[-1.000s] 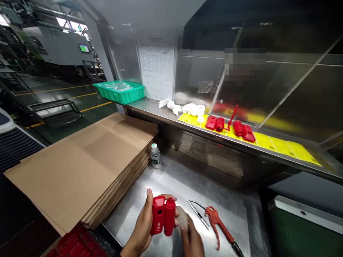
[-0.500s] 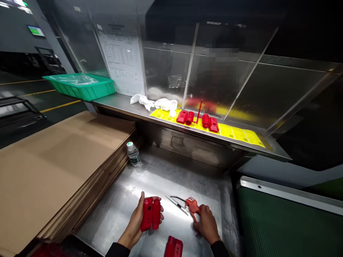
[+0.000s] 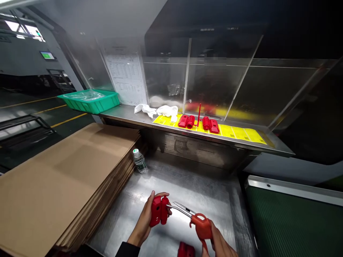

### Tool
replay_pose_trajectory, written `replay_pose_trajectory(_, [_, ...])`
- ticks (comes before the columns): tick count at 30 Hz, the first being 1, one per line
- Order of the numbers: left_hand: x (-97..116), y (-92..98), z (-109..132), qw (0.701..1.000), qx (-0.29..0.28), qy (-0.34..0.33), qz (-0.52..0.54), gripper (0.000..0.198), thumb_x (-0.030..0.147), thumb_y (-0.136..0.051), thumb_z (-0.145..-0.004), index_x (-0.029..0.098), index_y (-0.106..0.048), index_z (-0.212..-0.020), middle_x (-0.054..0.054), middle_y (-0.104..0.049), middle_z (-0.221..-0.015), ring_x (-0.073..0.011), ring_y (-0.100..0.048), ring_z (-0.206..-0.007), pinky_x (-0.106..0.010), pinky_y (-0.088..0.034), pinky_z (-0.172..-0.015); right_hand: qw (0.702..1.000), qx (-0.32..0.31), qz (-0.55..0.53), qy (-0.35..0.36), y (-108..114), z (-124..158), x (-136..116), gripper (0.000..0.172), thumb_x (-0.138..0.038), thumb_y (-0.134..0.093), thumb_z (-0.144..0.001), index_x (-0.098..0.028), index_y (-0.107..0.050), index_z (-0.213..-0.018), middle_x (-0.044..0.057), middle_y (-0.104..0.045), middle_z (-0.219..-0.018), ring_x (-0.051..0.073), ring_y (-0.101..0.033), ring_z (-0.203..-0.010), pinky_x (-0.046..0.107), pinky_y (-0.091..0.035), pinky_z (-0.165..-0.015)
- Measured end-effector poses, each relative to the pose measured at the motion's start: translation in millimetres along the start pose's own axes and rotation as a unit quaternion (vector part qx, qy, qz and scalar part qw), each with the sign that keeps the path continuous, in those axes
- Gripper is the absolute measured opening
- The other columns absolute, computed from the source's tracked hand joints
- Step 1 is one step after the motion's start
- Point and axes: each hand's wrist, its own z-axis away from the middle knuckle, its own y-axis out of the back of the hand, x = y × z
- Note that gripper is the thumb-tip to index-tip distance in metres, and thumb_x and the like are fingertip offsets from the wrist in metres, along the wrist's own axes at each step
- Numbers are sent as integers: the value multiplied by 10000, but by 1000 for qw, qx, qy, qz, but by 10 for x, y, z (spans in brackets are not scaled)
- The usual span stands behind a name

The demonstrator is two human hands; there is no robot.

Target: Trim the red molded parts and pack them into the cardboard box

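My left hand [image 3: 146,220] is closed around a red plastic part [image 3: 155,211], a flat block joined to a round cylinder. My right hand [image 3: 220,242] grips an orange air blow gun [image 3: 201,227] by its handle. The gun's thin bent metal nozzle [image 3: 180,210] points left, its tip at the cylinder side of the red part; whether they touch I cannot tell. Behind the nozzle a slim metal knife [image 3: 182,206] lies on the steel table [image 3: 171,178]. Another red part [image 3: 185,250] sits at the bottom edge, partly cut off.
A water bottle [image 3: 140,162] stands beside a stack of cardboard sheets [image 3: 80,164] on the left. On the steel shelf, red parts [image 3: 206,123] lie on yellow label sheets [image 3: 235,132] near white cloths [image 3: 166,111] and a green tray [image 3: 92,103]. A green conveyor belt [image 3: 292,217] runs at right.
My right hand has lifted the blow gun off the table and brought its nozzle to the red part in my left hand. The view has shifted slightly.
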Motion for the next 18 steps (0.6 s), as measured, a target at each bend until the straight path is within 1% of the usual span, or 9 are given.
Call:
replay_pose_trajectory(3, [90,9,86,1000,-1,-3,22,539,567,-534,-900,106,-673,-1144,-166,-741,-861,-296,-708,-764,-375,-530,-692,998,-24,-40,33,-9,-25,54,781,-236,-562,-770,-301,-316,-1508,28,-756,-1045,213,-715,-567,287,-558,-403])
replay_pose_trajectory(5, [146,-9,147,998,-2,-11,56,540,554,-529,-912,115,-646,-1204,-157,-732,-873,-280,-698,-770,-362,-531,-685,998,-37,-48,34,-4,-31,42,749,-236,-550,-775,-287,-334,-1490,23,-753,-1036,197,-703,-546,280,-557,-406])
replay_pose_trajectory(6, [171,-22,169,997,-2,-18,81,553,570,-507,-918,144,-618,-1254,-142,-724,-889,-275,-693,-785,-375,-538,-706,998,-34,-38,26,-1,-30,14,722,-238,-520,-789,-275,-326,-1484,32,-748,-1039,202,-704,-558,298,-570,-431])
replay_pose_trajectory(8, [207,-40,177,987,10,-34,156,569,608,-447,-929,213,-556,-1324,-125,-699,-939,-293,-690,-853,-458,-548,-796,1000,-24,-15,4,-2,-22,-75,670,-245,-452,-811,-259,-313,-1466,53,-736,-1053,218,-703,-579,337,-581,-463])
replay_pose_trajectory(10, [218,-35,124,968,50,-51,241,560,623,-391,-940,242,-517,-1331,-126,-661,-992,-321,-683,-938,-536,-542,-852,1000,-21,-5,-4,-11,-7,-172,638,-254,-418,-818,-262,-318,-1448,61,-732,-1060,234,-714,-611,347,-576,-462])
replay_pose_trajectory(11, [214,-26,76,955,81,-54,280,555,623,-370,-945,233,-505,-1315,-133,-638,-1016,-329,-680,-957,-554,-550,-842,1000,-21,-3,-2,-18,0,-213,635,-255,-418,-816,-267,-322,-1443,61,-732,-1063,241,-720,-630,345,-570,-458])
replay_pose_trajectory(13, [205,-7,-37,928,144,-48,340,554,632,-334,-947,205,-473,-1270,-155,-586,-1068,-333,-675,-948,-568,-578,-777,1000,-20,2,2,-34,1,-266,637,-255,-428,-810,-273,-331,-1439,57,-733,-1058,248,-723,-642,343,-559,-446])
replay_pose_trajectory(15, [214,-12,-132,904,191,-35,381,527,635,-340,-943,200,-440,-1223,-185,-535,-1147,-353,-664,-958,-582,-597,-693,1000,-16,4,5,-47,-24,-282,651,-252,-433,-809,-274,-320,-1449,52,-732,-1045,247,-719,-633,342,-552,-438])
replay_pose_trajectory(18, [295,-74,-182,873,216,-28,437,450,598,-356,-955,205,-430,-1163,-214,-499,-1236,-413,-629,-1073,-594,-613,-639,1000,-4,10,5,-42,-99,-274,708,-250,-417,-820,-260,-235,-1504,69,-725,-1076,241,-709,-604,344,-553,-437])
